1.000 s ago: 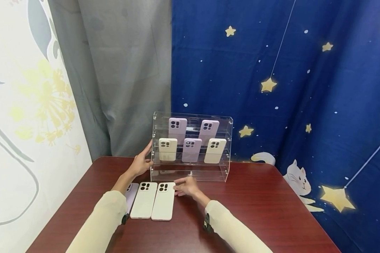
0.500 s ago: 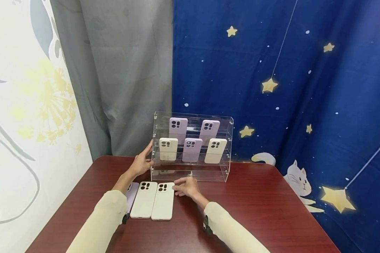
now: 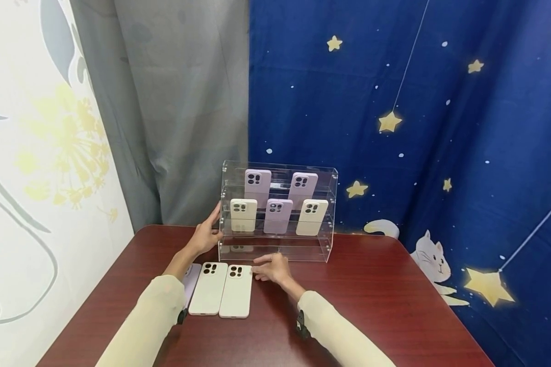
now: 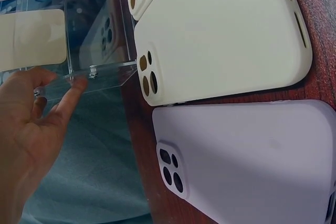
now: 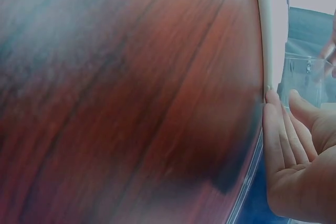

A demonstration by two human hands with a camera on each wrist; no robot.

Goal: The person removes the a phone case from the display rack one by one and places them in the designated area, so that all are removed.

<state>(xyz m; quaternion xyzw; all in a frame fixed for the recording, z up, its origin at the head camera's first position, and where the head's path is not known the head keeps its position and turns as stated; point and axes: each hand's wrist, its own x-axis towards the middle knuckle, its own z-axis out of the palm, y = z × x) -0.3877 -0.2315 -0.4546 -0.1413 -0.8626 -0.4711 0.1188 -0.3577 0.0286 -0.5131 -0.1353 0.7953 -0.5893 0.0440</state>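
Observation:
My left hand [image 3: 205,237] grips the left side panel of a clear acrylic display stand [image 3: 275,255]. In the left wrist view, the thumb and fingers [image 4: 71,100] pinch the panel's edge. Three phone cases lie side by side before the stand: a lilac case [image 4: 247,156] partly hidden by my left arm in the head view, a cream case [image 3: 208,293] and another cream case [image 3: 235,295] at the right. My right hand [image 3: 275,268] is beside that last case, its extended fingertips touching the right edge near the camera end. In the right wrist view the thumb [image 5: 304,107] stands apart.
Two lilac cases [image 3: 257,196] stand on the stand's upper tier. Below them are a cream case [image 3: 243,224], a lilac case [image 3: 277,224] and a cream case [image 3: 311,224]. The red-brown table [image 3: 372,306] extends to the right. Curtains [image 3: 202,102] hang behind.
My right hand's fingers have shifted slightly at the edge of the rightmost cream case. The left hand stays on the stand, and the standing cases keep their places.

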